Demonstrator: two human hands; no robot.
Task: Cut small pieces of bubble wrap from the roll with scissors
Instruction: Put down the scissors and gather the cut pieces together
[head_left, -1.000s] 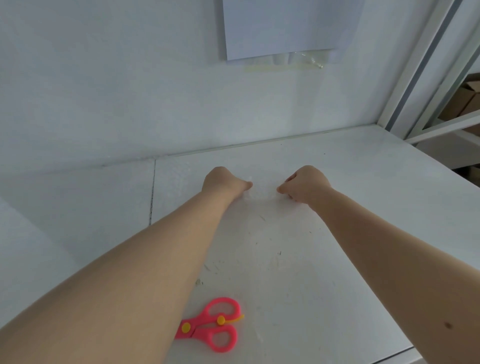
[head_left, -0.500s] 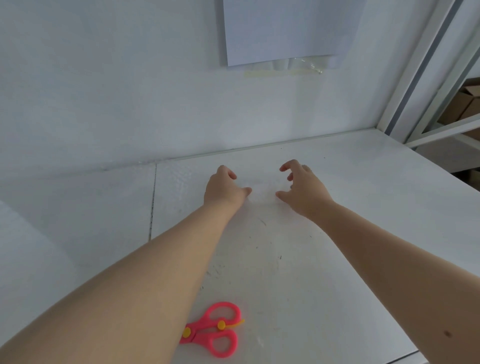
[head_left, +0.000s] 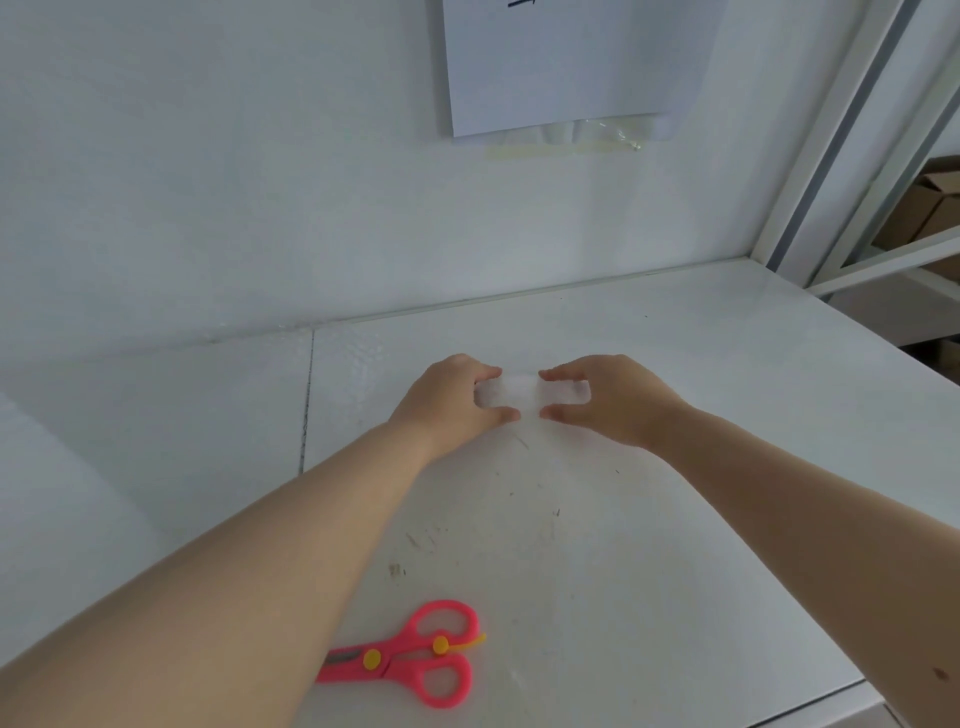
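A small roll of clear bubble wrap (head_left: 511, 391) lies across the white table, far from me at the centre. My left hand (head_left: 451, 396) grips its left end with thumb and fingers curled round it. My right hand (head_left: 605, 397) grips its right end the same way. A loose sheet of the same wrap (head_left: 363, 371), faint against the table, spreads to the left of my hands. Pink scissors (head_left: 415, 653) with yellow rivets lie near me, blades pointing left and partly hidden under my left forearm.
The white table (head_left: 675, 545) meets a white wall at the back, and a seam (head_left: 306, 400) runs through it on the left. A paper sheet (head_left: 561, 62) hangs on the wall. White shelf posts (head_left: 841, 135) and cardboard boxes (head_left: 930, 208) stand at the right.
Both hands went from fists pressed on the table to open fingers, and now curl round the ends of the bubble wrap roll. The view has tilted down slightly.
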